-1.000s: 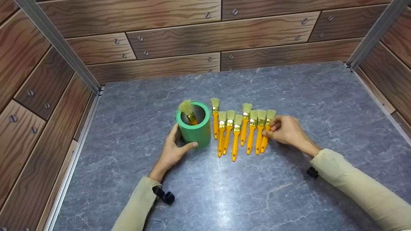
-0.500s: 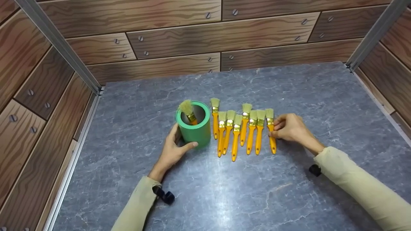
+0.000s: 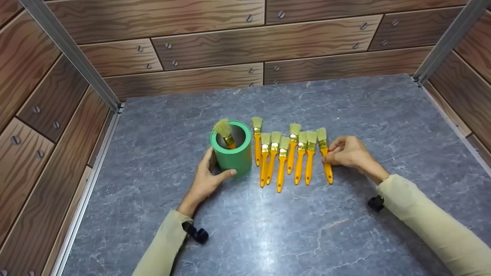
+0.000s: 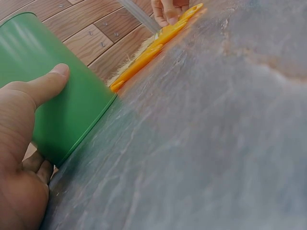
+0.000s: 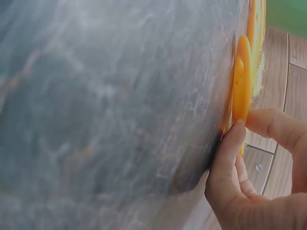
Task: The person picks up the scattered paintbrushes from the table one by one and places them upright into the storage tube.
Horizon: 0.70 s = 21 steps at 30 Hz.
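Observation:
A green can (image 3: 234, 163) stands upright on the table, and one paintbrush (image 3: 224, 133) leans in it, bristles up over the rim. My left hand (image 3: 207, 180) grips the can low on its near left side, thumb (image 4: 50, 86) across the front. To the right of the can lies a row of several paintbrushes (image 3: 281, 168) with orange handles, brass ferrules and pale bristles pointing away. At the row's right end, my right hand (image 3: 351, 155) pinches the handle of the last paintbrush (image 3: 328, 174); the right wrist view shows thumb and fingers on its orange handle (image 5: 242, 81).
The grey marbled tabletop (image 3: 230, 237) is bounded by wood-print walls (image 3: 261, 42) at the back and both sides. Metal posts (image 3: 73, 53) rise at the back corners. A black strap (image 3: 195, 232) sits on the left wrist.
My right hand has drawn the last paintbrush rightward, away from its neighbour, and its handle end has swung a little to the right. The left hand and can have stayed put.

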{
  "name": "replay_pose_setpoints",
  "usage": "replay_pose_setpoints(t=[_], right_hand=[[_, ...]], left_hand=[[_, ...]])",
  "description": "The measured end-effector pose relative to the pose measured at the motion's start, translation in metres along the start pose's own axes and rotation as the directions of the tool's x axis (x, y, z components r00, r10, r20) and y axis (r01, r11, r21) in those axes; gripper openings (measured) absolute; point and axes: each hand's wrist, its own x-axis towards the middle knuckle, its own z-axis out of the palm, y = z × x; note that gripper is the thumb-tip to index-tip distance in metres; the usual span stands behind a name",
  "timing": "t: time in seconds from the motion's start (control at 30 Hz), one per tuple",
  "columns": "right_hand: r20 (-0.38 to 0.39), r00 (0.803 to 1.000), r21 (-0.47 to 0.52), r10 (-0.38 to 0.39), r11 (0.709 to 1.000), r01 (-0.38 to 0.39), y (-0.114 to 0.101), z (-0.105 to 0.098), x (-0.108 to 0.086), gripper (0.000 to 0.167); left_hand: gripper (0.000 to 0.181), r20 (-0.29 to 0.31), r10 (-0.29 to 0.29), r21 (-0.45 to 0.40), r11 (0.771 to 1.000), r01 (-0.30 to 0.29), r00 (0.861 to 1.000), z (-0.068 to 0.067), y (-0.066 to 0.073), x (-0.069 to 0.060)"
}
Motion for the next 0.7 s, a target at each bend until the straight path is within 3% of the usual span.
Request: replay_pose_setpoints(t=[0.17,0.4,0.7], right_hand=[[0.033,0.999,0.056,0.005,0.998,-0.007,0.003,-0.002,0.002,0.046],[0.146,0.989,0.25,-0.007,0.968,-0.03,0.005,-0.009,0.005,0.042],[0.123,0.988,0.375,-0.096,0.926,0.043,-0.01,-0.019,0.002,0.037]], left_hand=[[0.104,-0.002,0.012,-0.012,1.0,-0.012,1.0,0.0,-0.001,0.0],[0.102,0.009,0.034,-0.021,0.999,-0.034,0.999,0.0,-0.002,-0.001],[0.103,0.014,0.036,-0.023,0.999,-0.036,0.999,-0.001,-0.001,0.0]])
